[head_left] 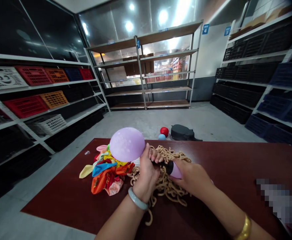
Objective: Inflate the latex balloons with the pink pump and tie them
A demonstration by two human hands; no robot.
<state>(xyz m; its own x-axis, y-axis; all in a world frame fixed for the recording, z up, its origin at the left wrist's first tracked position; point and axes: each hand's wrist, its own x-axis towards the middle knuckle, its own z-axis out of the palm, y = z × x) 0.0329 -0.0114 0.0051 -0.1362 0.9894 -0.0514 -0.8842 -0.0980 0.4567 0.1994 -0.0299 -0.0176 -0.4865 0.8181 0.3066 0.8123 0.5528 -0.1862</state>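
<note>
My left hand (148, 171) is closed around the neck of a part-blown lilac balloon (127, 144), which swells up and to the left of my fingers. My right hand (192, 176) grips a small pump (172, 169) with a pink body and black nozzle, its tip meeting the balloon's neck at my left fist. Both hands hover over a heap of tan rope (167, 181) on the dark red table (235, 166). A pile of limp coloured balloons (107, 171) lies just left of my left hand.
On the floor beyond the table lie a red balloon (164, 131), a blue balloon (161, 137) and a dark bag (182, 132). Shelving with coloured crates (33, 75) lines the left wall, dark crates (248, 73) the right. A blurred patch (278, 200) covers the table's right side.
</note>
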